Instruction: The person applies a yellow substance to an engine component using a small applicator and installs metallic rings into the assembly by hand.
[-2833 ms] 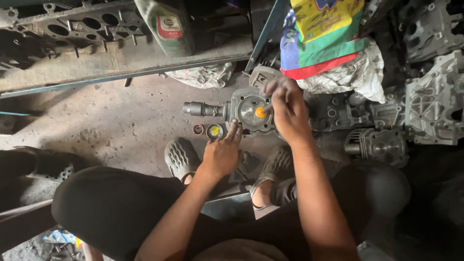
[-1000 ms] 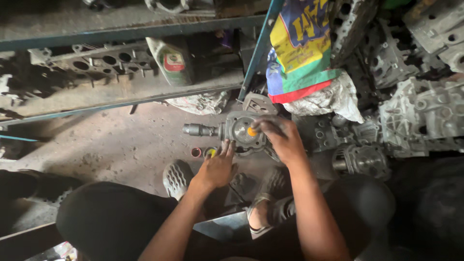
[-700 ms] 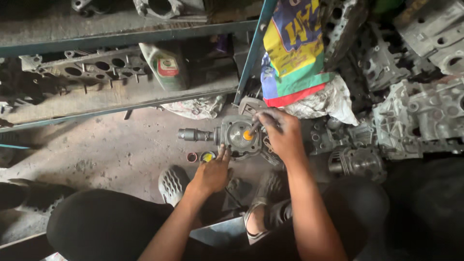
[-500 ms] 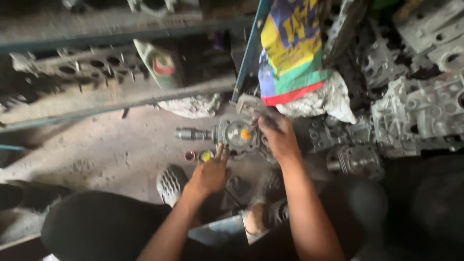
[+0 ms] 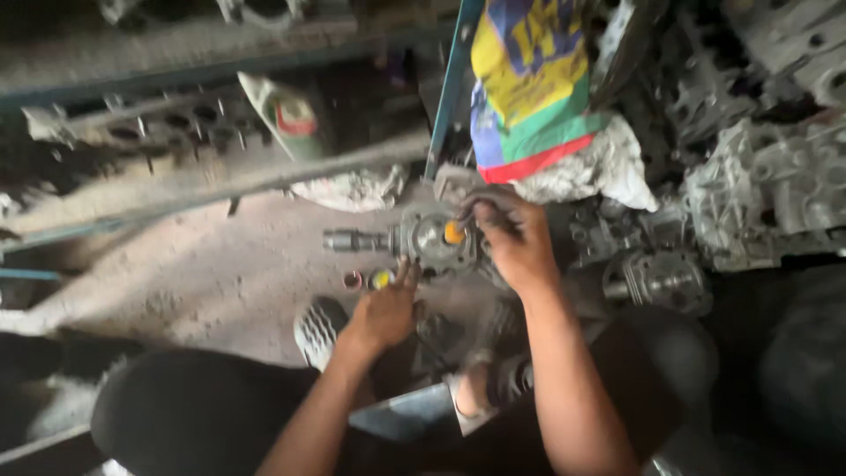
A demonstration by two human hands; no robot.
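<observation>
- Grey cast-metal pump housing (image 5: pixel 432 242) sits on the dusty concrete floor (image 5: pixel 203 273), stub shaft (image 5: pixel 352 240) pointing toward the person's left, small orange part (image 5: pixel 454 233) on its face.
- Right hand (image 5: pixel 515 242): resting on the housing's right side, fingers curled over the top edge by the orange part. Frame is blurred, so whether it's a firm grip or just contact, can't tell.
- Left hand (image 5: pixel 383 313): just below the housing, fingers loosely bent, fingertips touching the lower edge. Nothing visibly held in it.
- Two small round bits on the floor just beside the left fingertips: a reddish ring (image 5: pixel 352 280) and a yellow-centred cap (image 5: pixel 381 279).
- Grey shoe (image 5: pixel 319 328) near the left wrist.
- Behind the housing: blue metal post (image 5: pixel 449 88), a yellow-green-red sack (image 5: pixel 529 88), white crumpled rag (image 5: pixel 352 188).
- Right side: stacked grey engine castings (image 5: pixel 767 185).
- Upper left: cylinder head (image 5: pixel 150 132) and a green oil bottle (image 5: pixel 286 115) on a low shelf.
</observation>
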